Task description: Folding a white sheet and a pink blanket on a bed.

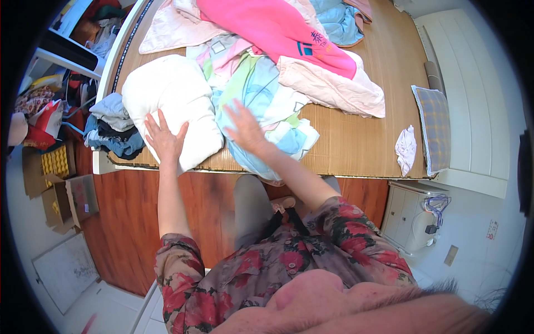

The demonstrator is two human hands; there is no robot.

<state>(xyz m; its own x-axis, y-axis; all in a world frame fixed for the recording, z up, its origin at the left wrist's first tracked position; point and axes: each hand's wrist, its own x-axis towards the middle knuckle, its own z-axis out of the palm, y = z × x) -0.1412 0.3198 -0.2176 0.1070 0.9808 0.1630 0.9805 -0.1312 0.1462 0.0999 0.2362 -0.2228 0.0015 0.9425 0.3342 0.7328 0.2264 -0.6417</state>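
Observation:
My left hand (164, 135) lies with fingers apart on a folded white quilt (171, 94), near the bed's front edge. Over a crumpled pastel sheet (267, 96) in blue, green and pink, my right hand (246, 129) hovers or rests with fingers spread and slightly blurred; whether it touches the cloth I cannot tell. Neither hand grips anything. Behind the sheet stretches a bright pink cloth (275, 31) bearing printed writing, partly on top of a pale pink quilt (333, 87).
A stack of folded clothes (114, 127) borders the white quilt. Toward the headboard (463, 92) are a plaid pillow (432, 129) and a small crumpled cloth (406, 150). A light blue quilt (338, 23) lies at the back. Cardboard boxes (62, 196) and a nightstand (409, 217) flank the bed.

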